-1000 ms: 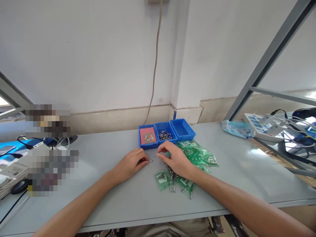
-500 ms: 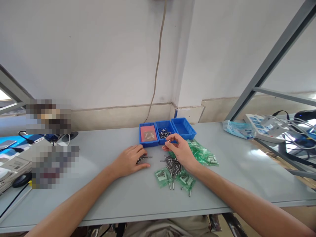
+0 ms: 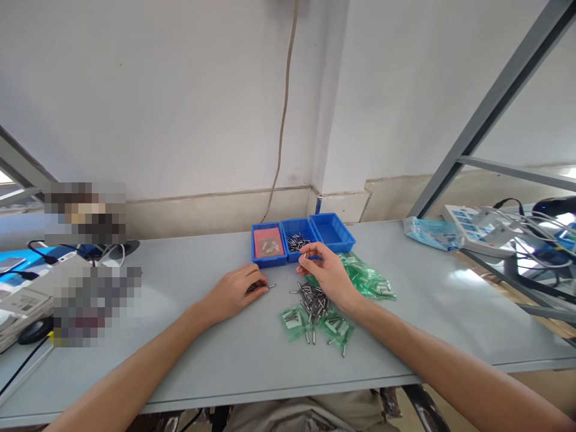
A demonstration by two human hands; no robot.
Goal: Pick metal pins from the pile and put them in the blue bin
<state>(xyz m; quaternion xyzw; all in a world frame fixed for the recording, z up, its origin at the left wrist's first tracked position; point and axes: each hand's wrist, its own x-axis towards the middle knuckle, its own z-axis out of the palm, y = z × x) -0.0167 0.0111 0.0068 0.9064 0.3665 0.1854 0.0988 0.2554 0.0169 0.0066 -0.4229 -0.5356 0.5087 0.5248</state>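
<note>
On the table I see the right hand pinched nearly closed and the left hand curled low and almost closed, with the middle blue box just beyond the right, then green packets and a loose pin pile on its near side. One slim pin seems held at the right fingertips, metal pins lie mostly hidden under the left; I'd keep both grips light, clear of the pile.

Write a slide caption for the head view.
Left hand holding metal pins, right hand near a pile of pins, green packets and three blue trays.
</note>
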